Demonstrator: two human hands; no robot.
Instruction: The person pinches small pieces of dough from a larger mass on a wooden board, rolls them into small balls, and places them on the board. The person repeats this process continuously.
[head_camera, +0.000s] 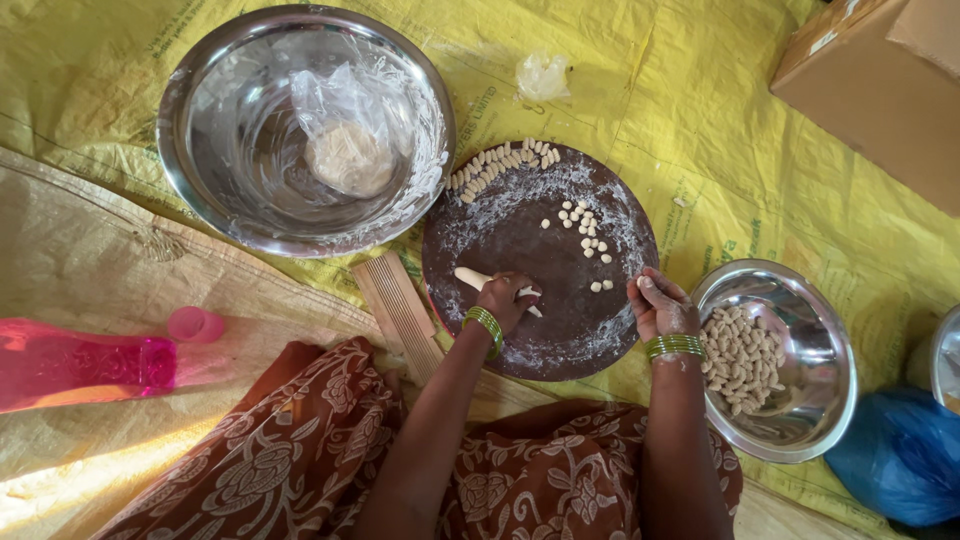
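Note:
A round dark wooden board (520, 235) dusted with flour lies in front of me. My left hand (505, 297) presses on a thin rope of pale dough (470, 277) at the board's near left. My right hand (660, 305) rests at the board's right edge, fingers curled around a small dough piece; the grip is hard to make out. Several small dough bits (585, 232) lie scattered mid-board. A row of shaped pieces (500, 163) lines the far rim.
A large steel bowl (200, 150) at the far left holds a dough lump in plastic wrap (350, 155). A smaller steel bowl (815, 400) of shaped pieces sits right. A ridged wooden paddle (400, 310), pink bottle (90, 365), cardboard box (880, 80), blue bag (900, 455).

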